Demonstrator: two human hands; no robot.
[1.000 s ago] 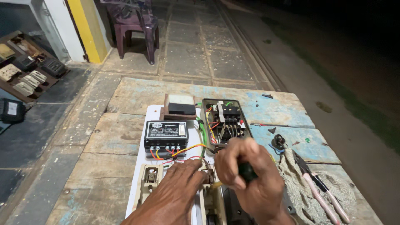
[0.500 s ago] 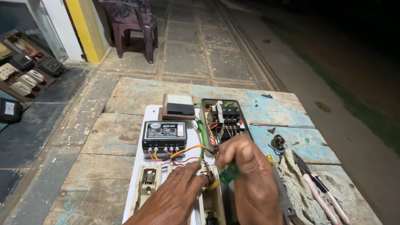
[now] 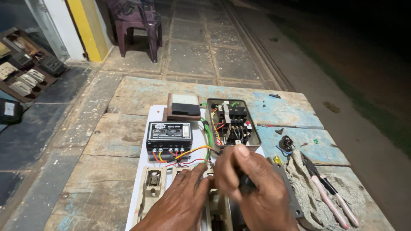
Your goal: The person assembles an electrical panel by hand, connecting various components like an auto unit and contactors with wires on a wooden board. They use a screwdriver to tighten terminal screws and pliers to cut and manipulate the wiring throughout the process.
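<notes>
My right hand (image 3: 252,188) is closed around a dark tool handle, a screwdriver by its look, its tip hidden below my fingers. My left hand (image 3: 180,203) rests beside it, fingertips pressing on a component at the lower part of a white board (image 3: 145,162). On that board sit a black control unit (image 3: 169,136) with red, yellow and orange wires (image 3: 188,155), and an open metal starter box (image 3: 233,124) with a contactor inside. A beige fuse holder (image 3: 152,184) lies left of my left hand.
The board lies on a worn wooden table (image 3: 107,141) with blue paint patches. Pliers with pink handles (image 3: 327,192) lie on a rag (image 3: 308,192) at the right. A small brown-and-white box (image 3: 183,107) sits behind the black unit. A purple plastic chair (image 3: 137,21) stands beyond.
My right hand has turned and tightened over the tool; the green handle visible half a second ago is now hidden in my fist. My left hand stays on the component.
</notes>
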